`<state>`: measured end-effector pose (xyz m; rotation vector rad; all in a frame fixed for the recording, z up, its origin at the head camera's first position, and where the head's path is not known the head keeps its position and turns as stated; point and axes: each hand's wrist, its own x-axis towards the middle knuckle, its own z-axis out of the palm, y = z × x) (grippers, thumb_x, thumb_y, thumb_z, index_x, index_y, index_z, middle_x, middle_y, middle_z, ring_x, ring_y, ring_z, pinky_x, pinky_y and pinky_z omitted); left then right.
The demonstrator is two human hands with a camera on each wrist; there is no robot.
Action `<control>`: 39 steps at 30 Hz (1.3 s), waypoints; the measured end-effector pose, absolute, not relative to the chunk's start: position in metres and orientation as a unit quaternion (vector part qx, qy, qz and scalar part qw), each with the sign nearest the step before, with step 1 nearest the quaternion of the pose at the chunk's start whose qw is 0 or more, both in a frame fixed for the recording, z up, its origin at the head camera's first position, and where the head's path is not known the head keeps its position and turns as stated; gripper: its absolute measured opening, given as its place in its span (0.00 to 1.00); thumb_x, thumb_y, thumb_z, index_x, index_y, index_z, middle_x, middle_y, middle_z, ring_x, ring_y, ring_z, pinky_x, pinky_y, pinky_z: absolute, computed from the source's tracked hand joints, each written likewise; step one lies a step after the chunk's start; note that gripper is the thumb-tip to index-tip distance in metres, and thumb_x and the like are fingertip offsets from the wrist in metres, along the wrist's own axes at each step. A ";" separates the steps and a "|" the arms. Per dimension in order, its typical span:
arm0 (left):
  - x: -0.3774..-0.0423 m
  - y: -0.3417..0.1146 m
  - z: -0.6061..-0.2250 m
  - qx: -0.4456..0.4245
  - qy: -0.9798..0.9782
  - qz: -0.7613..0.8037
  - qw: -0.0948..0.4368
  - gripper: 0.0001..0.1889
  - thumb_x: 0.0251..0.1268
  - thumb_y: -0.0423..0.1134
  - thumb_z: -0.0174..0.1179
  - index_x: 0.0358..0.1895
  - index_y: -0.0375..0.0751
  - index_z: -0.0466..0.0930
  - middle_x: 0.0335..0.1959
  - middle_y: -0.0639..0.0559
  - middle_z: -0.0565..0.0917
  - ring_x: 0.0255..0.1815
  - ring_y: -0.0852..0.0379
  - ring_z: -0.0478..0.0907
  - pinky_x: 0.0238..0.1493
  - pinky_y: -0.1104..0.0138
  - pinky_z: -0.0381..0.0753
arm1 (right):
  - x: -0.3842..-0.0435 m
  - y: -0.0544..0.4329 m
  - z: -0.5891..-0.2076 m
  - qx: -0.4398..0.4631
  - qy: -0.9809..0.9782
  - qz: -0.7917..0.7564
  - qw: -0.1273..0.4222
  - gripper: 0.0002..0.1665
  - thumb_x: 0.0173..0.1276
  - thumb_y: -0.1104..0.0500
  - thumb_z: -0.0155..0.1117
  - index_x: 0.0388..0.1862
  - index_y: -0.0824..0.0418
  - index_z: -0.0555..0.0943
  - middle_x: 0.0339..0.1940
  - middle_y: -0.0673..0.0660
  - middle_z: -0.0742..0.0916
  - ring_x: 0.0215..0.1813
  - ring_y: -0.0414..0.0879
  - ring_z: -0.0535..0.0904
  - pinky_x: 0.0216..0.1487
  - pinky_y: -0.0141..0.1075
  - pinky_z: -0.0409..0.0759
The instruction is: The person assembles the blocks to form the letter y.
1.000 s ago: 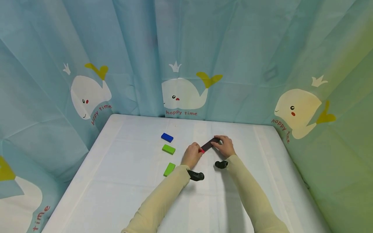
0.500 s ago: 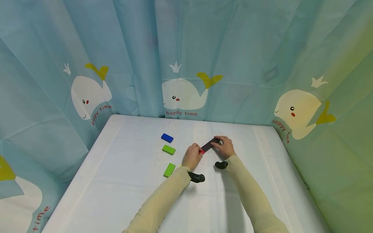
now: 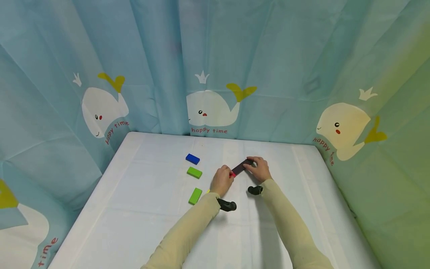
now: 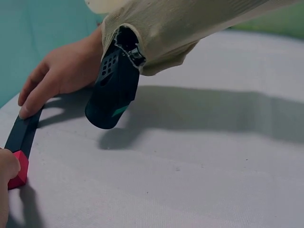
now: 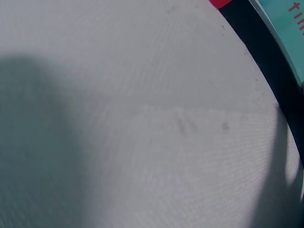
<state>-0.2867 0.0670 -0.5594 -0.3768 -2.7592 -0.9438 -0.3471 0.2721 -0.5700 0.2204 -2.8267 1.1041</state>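
Note:
A long black bar (image 3: 239,167) lies slantwise on the white table, with a small red block (image 3: 233,174) at its near-left end. My left hand (image 3: 222,181) pinches the red block, and its thumb (image 4: 8,165) shows against the red face in the left wrist view. At the far end my right hand (image 3: 259,169) grips the black bar between thumb and fingers. In the right wrist view the bar (image 5: 266,45) runs along the right edge, a red corner (image 5: 219,3) at its top; the right hand is almost wholly out of that frame.
Left of the hands lie a blue block (image 3: 193,159), a green block (image 3: 194,172) and a second green block (image 3: 195,196). A yellow sliver (image 3: 208,191) peeks out beside the left wrist. A whale-print curtain (image 3: 215,56) hangs around the table (image 3: 144,209).
My left hand and forearm have shifted very slightly to the right, and a yellow sliver has come into view beside the wrist. The right hand and the bar look unmoved.

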 end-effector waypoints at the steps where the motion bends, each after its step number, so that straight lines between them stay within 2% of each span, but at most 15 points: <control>1: -0.287 0.067 -0.559 -0.129 -0.933 -0.320 0.103 0.03 0.60 0.36 0.69 0.35 0.42 0.85 0.37 0.53 0.80 0.37 0.55 0.77 0.40 0.66 0.78 | -0.347 0.272 -0.570 0.071 -0.928 0.363 0.049 0.31 0.66 0.49 0.68 0.63 0.64 0.77 0.64 0.70 0.75 0.66 0.67 0.64 0.66 0.60 0.57; 17: -0.285 0.064 -0.562 -0.154 -0.935 -0.298 0.118 0.04 0.61 0.37 0.68 0.37 0.42 0.85 0.38 0.54 0.80 0.37 0.56 0.77 0.39 0.66 0.78 | -0.343 0.271 -0.572 0.066 -0.920 0.381 0.069 0.30 0.68 0.49 0.66 0.62 0.66 0.77 0.64 0.70 0.74 0.67 0.67 0.64 0.67 0.59 0.57; 22: -0.285 0.063 -0.560 -0.156 -0.930 -0.306 0.126 0.04 0.61 0.36 0.68 0.37 0.42 0.85 0.39 0.54 0.80 0.38 0.55 0.77 0.39 0.65 0.78 | -0.340 0.264 -0.574 0.054 -0.910 0.399 0.099 0.29 0.68 0.48 0.65 0.61 0.65 0.77 0.64 0.69 0.74 0.67 0.66 0.63 0.66 0.59 0.57; 27: -0.288 0.056 -0.558 -0.160 -0.931 -0.302 0.131 0.05 0.64 0.37 0.65 0.40 0.42 0.85 0.41 0.53 0.81 0.40 0.54 0.78 0.42 0.64 0.79 | -0.330 0.249 -0.572 0.062 -0.903 0.406 0.129 0.25 0.67 0.52 0.67 0.57 0.66 0.80 0.60 0.70 0.77 0.64 0.66 0.67 0.65 0.58 0.59; 33: -0.302 0.022 -0.544 -0.148 -0.947 -0.254 0.129 0.09 0.68 0.41 0.61 0.45 0.43 0.85 0.47 0.50 0.81 0.47 0.50 0.78 0.49 0.59 0.76 | -0.313 0.234 -0.572 0.111 -0.898 0.410 0.117 0.24 0.64 0.53 0.70 0.54 0.67 0.81 0.56 0.68 0.79 0.58 0.62 0.72 0.61 0.56 0.66; 39: -0.319 -0.029 -0.532 -0.052 -0.963 -0.230 0.130 0.13 0.66 0.40 0.64 0.51 0.41 0.83 0.52 0.43 0.78 0.54 0.42 0.73 0.54 0.50 0.71 | -0.300 0.230 -0.580 0.124 -0.897 0.411 0.108 0.26 0.62 0.52 0.73 0.54 0.66 0.81 0.58 0.64 0.77 0.55 0.59 0.72 0.56 0.52 0.70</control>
